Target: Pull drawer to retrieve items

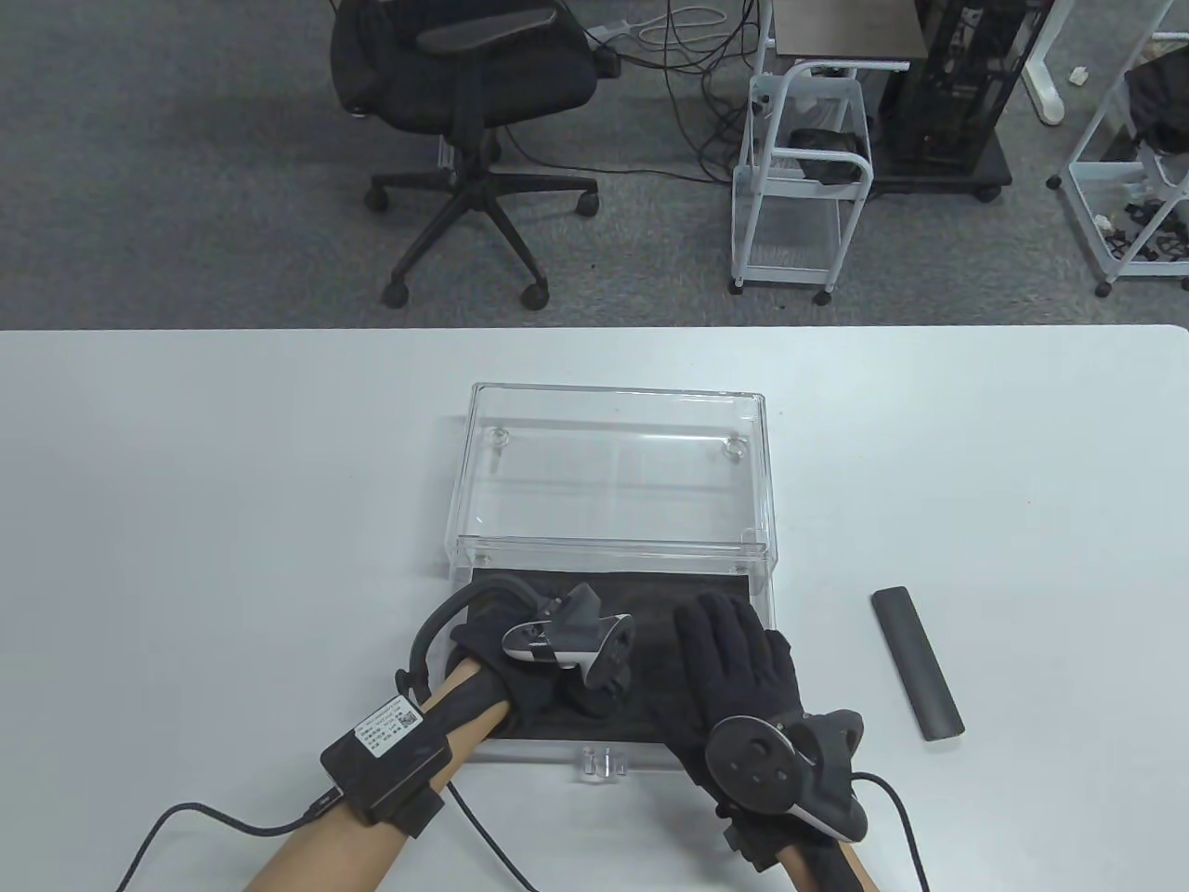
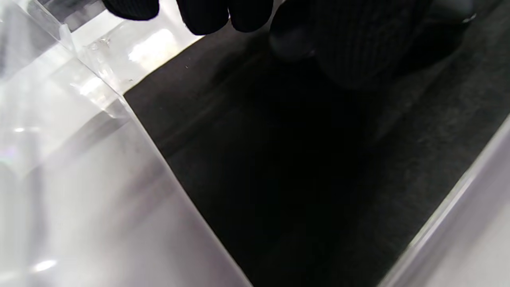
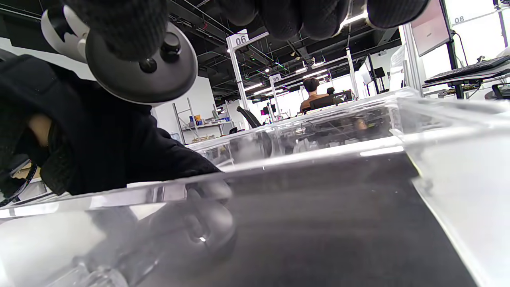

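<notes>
Down inside the pulled-out drawer, left hand curled low on the dark liner; fingers bent, but whether closed around anything cannot be told, no item plainly visible beneath. Right hand just beside it, flat and spread, holding nothing. Clear case directly ahead of both, handle between the wrists. Dark flat bar well out to the right on the table, long axis running away, nearer the right hand.
</notes>
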The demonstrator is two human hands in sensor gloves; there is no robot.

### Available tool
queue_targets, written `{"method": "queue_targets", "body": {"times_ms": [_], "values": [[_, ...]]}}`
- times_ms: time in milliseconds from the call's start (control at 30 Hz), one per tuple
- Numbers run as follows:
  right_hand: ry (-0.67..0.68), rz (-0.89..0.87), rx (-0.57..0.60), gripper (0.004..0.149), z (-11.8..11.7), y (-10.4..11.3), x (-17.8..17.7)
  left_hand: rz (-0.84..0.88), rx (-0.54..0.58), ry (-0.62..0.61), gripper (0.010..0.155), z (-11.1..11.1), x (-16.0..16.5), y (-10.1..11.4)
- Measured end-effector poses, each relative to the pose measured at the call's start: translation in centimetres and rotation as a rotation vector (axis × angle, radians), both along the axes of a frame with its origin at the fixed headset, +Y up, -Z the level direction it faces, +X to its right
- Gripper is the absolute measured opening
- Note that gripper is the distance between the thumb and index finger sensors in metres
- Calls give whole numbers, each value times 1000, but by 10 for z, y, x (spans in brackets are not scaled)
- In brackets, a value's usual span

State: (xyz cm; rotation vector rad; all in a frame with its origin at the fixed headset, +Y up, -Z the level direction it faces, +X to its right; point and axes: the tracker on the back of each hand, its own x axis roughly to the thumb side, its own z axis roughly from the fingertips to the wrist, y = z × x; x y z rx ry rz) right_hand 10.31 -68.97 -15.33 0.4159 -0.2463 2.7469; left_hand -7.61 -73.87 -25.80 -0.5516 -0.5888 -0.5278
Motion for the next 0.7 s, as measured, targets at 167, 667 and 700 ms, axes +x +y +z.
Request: {"method": "queue_targets", "body": {"times_ms": [167,667,700], "values": [[-6,-5,-21,89,-3,-3,1,-17,-10,5,96,-3,2,-6],[10,-22,-2,89,-3,-4,5,260,138,1,91,13,-14,41],[35,-17,-2,92,-2,-4,4,274,172,-8,90,18,-15,47]]}}
